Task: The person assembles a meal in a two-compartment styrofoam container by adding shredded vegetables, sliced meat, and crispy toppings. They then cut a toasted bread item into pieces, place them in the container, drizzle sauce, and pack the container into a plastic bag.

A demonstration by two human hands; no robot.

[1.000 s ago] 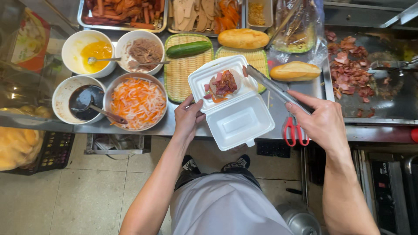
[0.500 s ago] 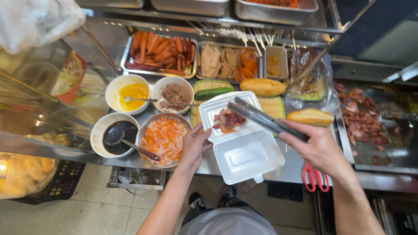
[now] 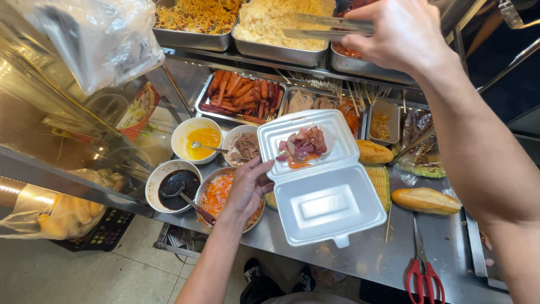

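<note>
Since the earlier frame the right hand (image 3: 402, 31) had risen from over the foam box to the upper shelf at about one o'clock, carrying the metal tongs (image 3: 332, 27) toward the tray of pale shredded food (image 3: 281, 22); the left hand had stayed at the box.

Going left to right: at nine o'clock sat a bowl of dark sauce (image 3: 173, 184) with a spoon in it, and above it a bowl of yellow sauce (image 3: 198, 138). Next came the bowl of shredded carrot (image 3: 216, 194), over which the left hand (image 3: 247, 188) lay, its fingers curled against the left edge of the open white foam box (image 3: 323, 186), steadying it. The box lay on the steel counter (image 3: 365, 253) at the centre, with sliced meat (image 3: 304, 146) heaped in its upper half and its lower half bare. At three o'clock lay two bread rolls (image 3: 426, 200), and red-handled scissors (image 3: 424, 276) at five o'clock.

The right hand was closed around the tongs, squeezing their arms nearly together; whether anything was pinched in the tips could not be told.

Risk, as a judgement: the light box could tip or slide off the counter edge if the left hand eased, and loose shreds could drop from the tongs along the long path down.
</note>
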